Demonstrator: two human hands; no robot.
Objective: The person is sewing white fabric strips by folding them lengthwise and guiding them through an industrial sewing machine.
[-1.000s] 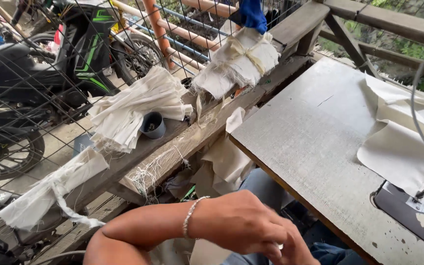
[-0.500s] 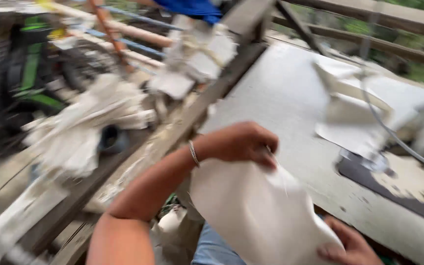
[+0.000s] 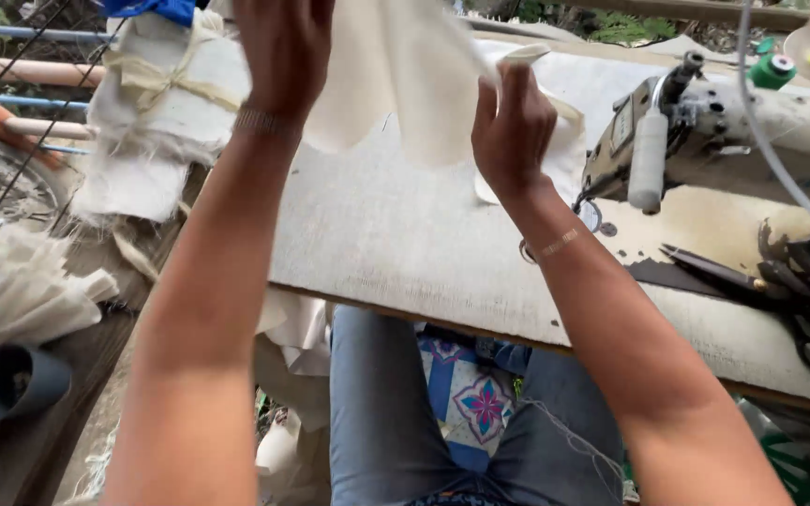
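Cloth [image 3: 405,84], a cream-white piece, hangs in the air above the tabletop [image 3: 396,244], held up by both hands: the left hand [image 3: 283,52] is closed on its upper part and the right hand [image 3: 513,126] pinches its right edge, just left of the sewing machine [image 3: 705,122]. It drapes in loose folds, so it looks light, thin and limp, with nothing fragile about it. Holding it by 2 well-separated points along an edge seems the best way to keep it spread.
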